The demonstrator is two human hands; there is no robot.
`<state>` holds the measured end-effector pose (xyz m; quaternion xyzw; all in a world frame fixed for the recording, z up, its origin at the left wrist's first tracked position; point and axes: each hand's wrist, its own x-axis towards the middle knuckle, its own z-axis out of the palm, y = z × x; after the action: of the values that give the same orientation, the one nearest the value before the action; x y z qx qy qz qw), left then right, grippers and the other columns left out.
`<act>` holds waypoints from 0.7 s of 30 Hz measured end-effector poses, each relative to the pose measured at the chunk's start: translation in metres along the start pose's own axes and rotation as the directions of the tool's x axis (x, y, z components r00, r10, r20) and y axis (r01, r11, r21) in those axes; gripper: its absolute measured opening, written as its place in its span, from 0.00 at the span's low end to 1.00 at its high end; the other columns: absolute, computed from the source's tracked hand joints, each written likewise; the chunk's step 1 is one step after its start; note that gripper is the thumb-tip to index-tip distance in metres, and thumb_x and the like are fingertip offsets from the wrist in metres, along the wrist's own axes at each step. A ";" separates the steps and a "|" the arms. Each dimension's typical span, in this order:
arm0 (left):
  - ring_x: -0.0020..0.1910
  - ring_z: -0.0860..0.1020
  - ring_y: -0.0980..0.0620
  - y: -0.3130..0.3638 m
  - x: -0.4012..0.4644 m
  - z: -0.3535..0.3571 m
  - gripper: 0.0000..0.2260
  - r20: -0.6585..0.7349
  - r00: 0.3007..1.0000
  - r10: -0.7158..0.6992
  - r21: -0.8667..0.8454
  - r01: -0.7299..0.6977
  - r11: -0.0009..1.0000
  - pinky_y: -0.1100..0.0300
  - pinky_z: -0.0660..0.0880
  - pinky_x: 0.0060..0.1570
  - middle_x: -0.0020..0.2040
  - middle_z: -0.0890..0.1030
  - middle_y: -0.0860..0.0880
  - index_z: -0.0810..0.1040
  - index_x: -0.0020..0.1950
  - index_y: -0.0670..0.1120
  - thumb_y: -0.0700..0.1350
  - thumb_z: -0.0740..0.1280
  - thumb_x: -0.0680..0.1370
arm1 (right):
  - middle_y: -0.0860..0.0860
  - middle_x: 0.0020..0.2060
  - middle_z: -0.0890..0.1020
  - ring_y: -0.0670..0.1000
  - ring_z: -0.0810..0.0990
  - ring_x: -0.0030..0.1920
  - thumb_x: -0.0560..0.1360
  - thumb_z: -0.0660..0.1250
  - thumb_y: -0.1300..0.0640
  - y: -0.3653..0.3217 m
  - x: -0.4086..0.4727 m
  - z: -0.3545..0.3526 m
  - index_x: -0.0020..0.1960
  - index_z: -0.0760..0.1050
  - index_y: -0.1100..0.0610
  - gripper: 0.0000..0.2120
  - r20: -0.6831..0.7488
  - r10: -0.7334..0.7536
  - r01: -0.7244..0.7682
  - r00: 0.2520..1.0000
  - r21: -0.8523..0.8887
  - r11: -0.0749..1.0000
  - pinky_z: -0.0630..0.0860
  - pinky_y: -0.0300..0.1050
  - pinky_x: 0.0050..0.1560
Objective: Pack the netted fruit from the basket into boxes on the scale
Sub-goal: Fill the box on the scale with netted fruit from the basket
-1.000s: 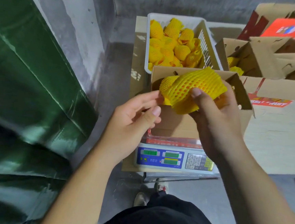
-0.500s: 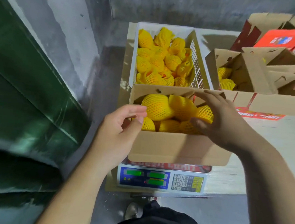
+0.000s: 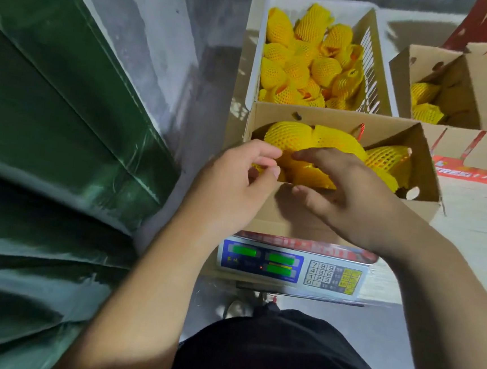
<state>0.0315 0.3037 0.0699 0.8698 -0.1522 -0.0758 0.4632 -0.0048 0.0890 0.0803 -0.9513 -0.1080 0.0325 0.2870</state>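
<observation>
Yellow foam-netted fruit (image 3: 289, 135) fills an open brown cardboard box (image 3: 330, 120) on a blue-faced digital scale (image 3: 289, 265), with more heaped in the white plastic basket (image 3: 378, 63) just beyond.

A shiny green tarpaulin (image 3: 57, 144) hangs in folds down the left, against a grey concrete wall (image 3: 150, 29). A red printed carton (image 3: 486, 23) leans at the far right corner. Grey floor (image 3: 399, 345) lies below the table (image 3: 474, 222).
</observation>
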 end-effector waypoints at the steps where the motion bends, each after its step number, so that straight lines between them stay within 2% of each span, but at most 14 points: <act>1: 0.55 0.81 0.65 0.001 0.000 0.000 0.12 -0.011 1.000 0.002 0.012 -0.002 1.000 0.61 0.78 0.55 0.55 0.83 0.65 0.81 0.66 0.58 0.50 0.68 0.83 | 0.52 0.67 0.79 0.55 0.75 0.67 0.80 0.69 0.48 0.000 -0.001 0.001 0.74 0.74 0.52 0.24 0.000 -0.010 0.010 1.000 0.005 1.000 0.73 0.56 0.67; 5: 0.54 0.80 0.64 0.001 0.000 0.003 0.12 -0.034 0.999 0.003 0.046 -0.002 0.999 0.57 0.80 0.55 0.55 0.83 0.64 0.81 0.65 0.59 0.51 0.67 0.83 | 0.51 0.67 0.80 0.54 0.76 0.67 0.80 0.69 0.49 0.004 0.003 -0.002 0.73 0.74 0.52 0.23 -0.025 -0.013 0.014 1.000 0.038 0.999 0.73 0.55 0.68; 9: 0.54 0.80 0.64 0.005 0.014 0.010 0.11 -0.062 0.997 0.035 0.061 -0.032 0.998 0.59 0.81 0.53 0.56 0.83 0.65 0.81 0.65 0.60 0.51 0.67 0.83 | 0.50 0.65 0.81 0.50 0.78 0.64 0.79 0.71 0.51 0.012 0.014 -0.013 0.72 0.76 0.53 0.22 -0.055 -0.026 0.032 0.998 0.105 0.994 0.71 0.40 0.61; 13: 0.59 0.79 0.67 0.016 0.049 0.016 0.11 -0.008 0.997 0.072 0.018 -0.072 0.997 0.60 0.80 0.57 0.58 0.82 0.67 0.80 0.66 0.61 0.53 0.65 0.84 | 0.45 0.64 0.82 0.42 0.78 0.65 0.79 0.69 0.49 0.040 0.032 -0.042 0.71 0.77 0.50 0.21 -0.086 -0.016 0.033 0.996 0.194 0.980 0.73 0.38 0.63; 15: 0.60 0.79 0.67 0.021 0.074 0.018 0.11 0.017 0.998 0.068 0.003 -0.068 0.998 0.58 0.80 0.58 0.59 0.82 0.66 0.80 0.66 0.61 0.53 0.65 0.85 | 0.41 0.60 0.83 0.38 0.80 0.61 0.80 0.69 0.49 0.066 0.048 -0.061 0.69 0.77 0.47 0.18 -0.107 0.024 0.006 0.994 0.265 0.964 0.76 0.35 0.59; 16: 0.60 0.79 0.66 0.023 0.089 0.019 0.11 0.028 0.998 0.057 0.004 -0.057 0.998 0.58 0.80 0.59 0.59 0.82 0.65 0.80 0.66 0.61 0.52 0.66 0.85 | 0.40 0.59 0.83 0.38 0.81 0.59 0.81 0.69 0.49 0.082 0.059 -0.071 0.68 0.77 0.45 0.16 -0.122 0.043 -0.008 0.992 0.274 0.962 0.77 0.35 0.56; 18: 0.59 0.80 0.65 0.027 0.121 0.019 0.10 0.040 0.999 0.002 -0.004 -0.002 1.000 0.57 0.79 0.61 0.58 0.84 0.63 0.81 0.65 0.60 0.51 0.66 0.84 | 0.41 0.56 0.84 0.41 0.82 0.56 0.82 0.68 0.49 0.122 0.085 -0.088 0.67 0.77 0.45 0.14 -0.151 0.079 -0.044 0.985 0.223 0.974 0.79 0.43 0.55; 21: 0.57 0.81 0.64 0.028 0.173 0.020 0.10 0.083 0.994 -0.073 0.058 0.069 0.996 0.59 0.78 0.58 0.58 0.83 0.63 0.81 0.65 0.60 0.52 0.67 0.84 | 0.50 0.56 0.85 0.54 0.84 0.57 0.81 0.68 0.54 0.183 0.140 -0.094 0.67 0.78 0.51 0.15 -0.173 0.187 -0.181 0.967 0.050 0.982 0.80 0.55 0.59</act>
<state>0.1836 0.2153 0.0839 0.8831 -0.1427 -0.1247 0.4292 0.1778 -0.0789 0.0571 -0.9513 0.0072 -0.0240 0.3073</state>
